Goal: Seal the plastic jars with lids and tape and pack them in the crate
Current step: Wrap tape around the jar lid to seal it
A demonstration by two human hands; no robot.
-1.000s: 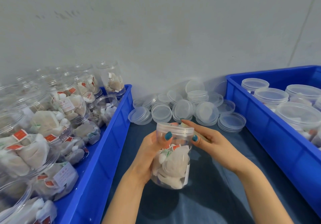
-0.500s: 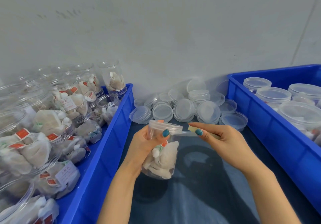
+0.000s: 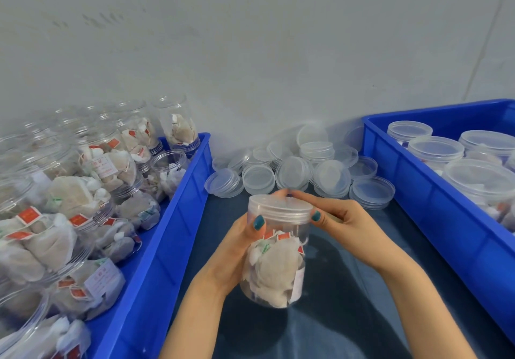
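From the head camera, a person holds a clear plastic jar (image 3: 274, 264) upright in the middle of the view, a little above the dark blue surface (image 3: 348, 317). The jar is filled with white tea bags with red tags, and a clear lid (image 3: 280, 207) sits on its top. The left hand (image 3: 237, 244) wraps the left side of the jar, its fingers (image 3: 257, 222) closed around the wall just below the lid. The right hand (image 3: 351, 226) comes from the right; its thumb presses the lid's rim and the other fingers curl over the far edge of the lid, so they grip the lid. A thin pale strip shows under the right thumb, but I cannot tell what it is.

Behind the jar, against the wall, lies a heap of loose clear lids (image 3: 301, 172), some stacked and some leaning on each other. It lies between the two crates and is near the hands but not touching them.

On the left stands a blue crate (image 3: 172, 236) full of open jars of tea bags (image 3: 83, 205), piled and tilted, without lids. On the right, another blue crate (image 3: 434, 205) holds closed jars (image 3: 436, 149) standing upright in rows.

The surface between the crates is covered by a dark blue sheet with a slight shine. The wall (image 3: 250, 52) behind is plain grey-white, with a few faint marks at the upper left.
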